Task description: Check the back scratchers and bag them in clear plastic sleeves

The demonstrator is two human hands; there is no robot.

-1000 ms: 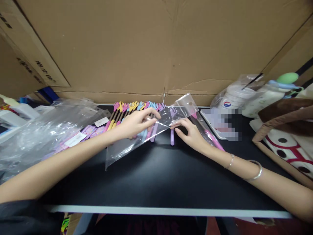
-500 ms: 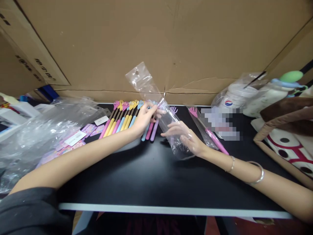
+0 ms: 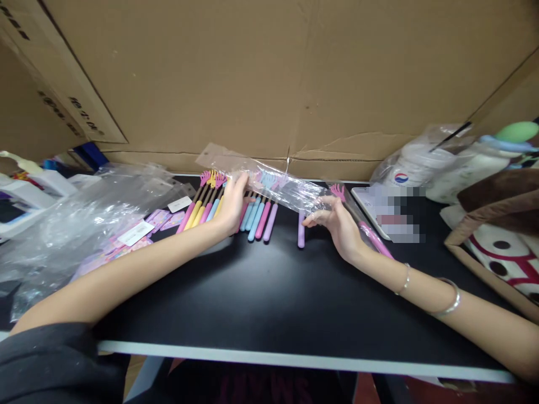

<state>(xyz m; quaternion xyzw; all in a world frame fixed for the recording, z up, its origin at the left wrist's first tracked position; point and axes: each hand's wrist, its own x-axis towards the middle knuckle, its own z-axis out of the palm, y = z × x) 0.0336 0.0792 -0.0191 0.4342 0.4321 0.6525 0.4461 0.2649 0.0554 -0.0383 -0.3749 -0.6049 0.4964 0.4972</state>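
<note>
A long clear plastic bag (image 3: 290, 188) stretches between my two hands, slanting down to the right. My left hand (image 3: 236, 205) pinches it near its left part, above a row of back scratchers (image 3: 256, 216) with pink, yellow, blue and purple handles and claw-shaped heads. The bag's right end is gripped by the fingers of my right hand (image 3: 343, 227). Below that end lies a single back scratcher with a purple handle (image 3: 301, 233), its upper part behind the bag. Just right of my right hand, a pink back scratcher (image 3: 374, 238) rests inside a clear bag.
Clear plastic bags (image 3: 105, 207) are piled on the left, beside printed cards (image 3: 160, 219) and a white label (image 3: 179, 204). A phone (image 3: 370, 210), a Pepsi-marked cup (image 3: 415, 168), a bottle (image 3: 458, 168) and a fabric bag (image 3: 497, 224) stand or lie to the right. Cardboard (image 3: 261, 78) walls the back.
The bag has swung from steep to nearly level. My left hand has moved left and slightly lower, my right hand slightly up and right. The purple handle now shows below the bag.
</note>
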